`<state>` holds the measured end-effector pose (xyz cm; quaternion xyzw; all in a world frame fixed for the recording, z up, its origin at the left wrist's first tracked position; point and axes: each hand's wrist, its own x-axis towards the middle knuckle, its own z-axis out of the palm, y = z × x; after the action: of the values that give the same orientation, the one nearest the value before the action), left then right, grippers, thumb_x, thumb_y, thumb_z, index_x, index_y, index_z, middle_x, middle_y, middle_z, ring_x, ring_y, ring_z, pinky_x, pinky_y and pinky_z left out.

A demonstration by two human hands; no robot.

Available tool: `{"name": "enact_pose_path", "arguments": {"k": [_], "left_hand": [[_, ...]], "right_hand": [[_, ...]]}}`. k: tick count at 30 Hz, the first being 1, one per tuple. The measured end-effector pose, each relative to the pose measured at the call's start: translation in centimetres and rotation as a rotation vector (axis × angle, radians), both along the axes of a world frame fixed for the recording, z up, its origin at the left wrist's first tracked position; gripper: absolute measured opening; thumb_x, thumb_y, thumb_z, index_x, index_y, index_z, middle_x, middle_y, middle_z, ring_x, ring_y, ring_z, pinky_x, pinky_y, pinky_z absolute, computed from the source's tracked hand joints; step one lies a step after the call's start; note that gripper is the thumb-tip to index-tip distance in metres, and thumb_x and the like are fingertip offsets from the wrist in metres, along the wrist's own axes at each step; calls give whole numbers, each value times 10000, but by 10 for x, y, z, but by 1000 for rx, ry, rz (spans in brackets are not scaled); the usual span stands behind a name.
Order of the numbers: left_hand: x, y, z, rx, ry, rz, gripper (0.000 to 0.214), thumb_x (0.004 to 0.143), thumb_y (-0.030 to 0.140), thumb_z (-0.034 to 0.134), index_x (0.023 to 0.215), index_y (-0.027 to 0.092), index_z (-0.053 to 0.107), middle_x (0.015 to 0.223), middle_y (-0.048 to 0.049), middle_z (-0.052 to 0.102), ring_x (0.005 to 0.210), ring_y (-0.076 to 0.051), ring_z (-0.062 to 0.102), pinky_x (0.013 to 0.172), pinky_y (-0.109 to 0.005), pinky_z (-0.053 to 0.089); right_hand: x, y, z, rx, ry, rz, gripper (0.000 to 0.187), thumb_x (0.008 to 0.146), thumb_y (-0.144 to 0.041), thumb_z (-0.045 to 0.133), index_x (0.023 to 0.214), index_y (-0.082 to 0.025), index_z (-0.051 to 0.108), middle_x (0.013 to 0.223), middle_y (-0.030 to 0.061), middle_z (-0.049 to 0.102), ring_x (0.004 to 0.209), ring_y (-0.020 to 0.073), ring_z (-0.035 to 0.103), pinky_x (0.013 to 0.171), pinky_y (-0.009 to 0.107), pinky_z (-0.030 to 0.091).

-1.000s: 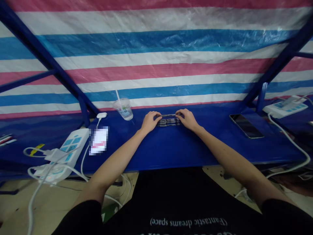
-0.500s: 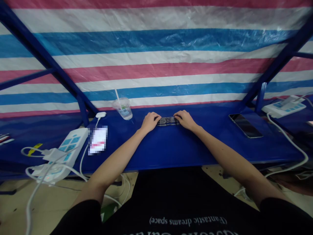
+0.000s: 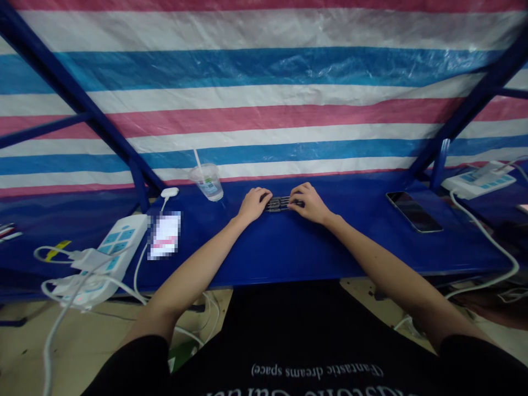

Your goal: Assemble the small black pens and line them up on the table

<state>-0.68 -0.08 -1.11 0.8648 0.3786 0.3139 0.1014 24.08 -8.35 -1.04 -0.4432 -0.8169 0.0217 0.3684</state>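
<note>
Several slim black sticks that look like pens (image 3: pixel 277 204) lie side by side on the blue table, running left to right between my hands. My left hand (image 3: pixel 253 204) curls round their left ends, thumb and fingers closed against them. Over the right part of the row, my right hand (image 3: pixel 310 203) has its fingers bent down and pinched onto the pens. Both hands hide the ends, so how firmly each pen is gripped does not show.
A clear plastic cup (image 3: pixel 211 187) with a straw stands at the back left. Left of it lie a blurred bright phone (image 3: pixel 165 235) and a power strip (image 3: pixel 121 242) with cables. A dark phone (image 3: pixel 414 212) and another power strip (image 3: pixel 474 181) are on the right.
My right hand has shifted slightly left and further over the pens, covering more of them, its fingers more bent. My left hand has stayed in place.
</note>
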Motion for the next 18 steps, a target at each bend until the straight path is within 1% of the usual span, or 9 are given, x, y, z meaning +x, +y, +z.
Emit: {"name": "enact_pose_path", "arguments": {"k": [4,9,13,18], "left_hand": [[2,-7,8,31,-74,-46,199,1032,324,574,996,214,737,1025,-60,736,1002,-246,631,933,-417,493],[4,-15,13,55,-90,-131,216,1041,327,560,986,208,732,1022,-57,737,1006,-234,627,945,-414,499],[5,-19,14,86,-91,-183,215,1037,338,570,968,212,730,998,-58,729,990,-229,624,940,-413,506],[8,-25,16,92,-88,-233,195,1013,363,618,963,219,740,994,-63,730,1012,-233,624,958,-422,516]], "right_hand": [[-3,0,-4,-12,-63,16,113,917,-355,746,900,-246,771,1161,90,677,1121,307,490,971,501,429],[-3,2,-9,-45,-76,9,92,888,-329,780,929,-246,775,1180,90,670,1136,315,484,975,508,431],[-3,3,-10,-74,-67,26,78,890,-321,774,924,-251,779,1183,92,667,1138,309,483,983,509,436],[-5,2,-7,-41,-30,39,86,926,-304,727,898,-236,770,1148,92,680,1115,295,484,1008,499,429]]}}
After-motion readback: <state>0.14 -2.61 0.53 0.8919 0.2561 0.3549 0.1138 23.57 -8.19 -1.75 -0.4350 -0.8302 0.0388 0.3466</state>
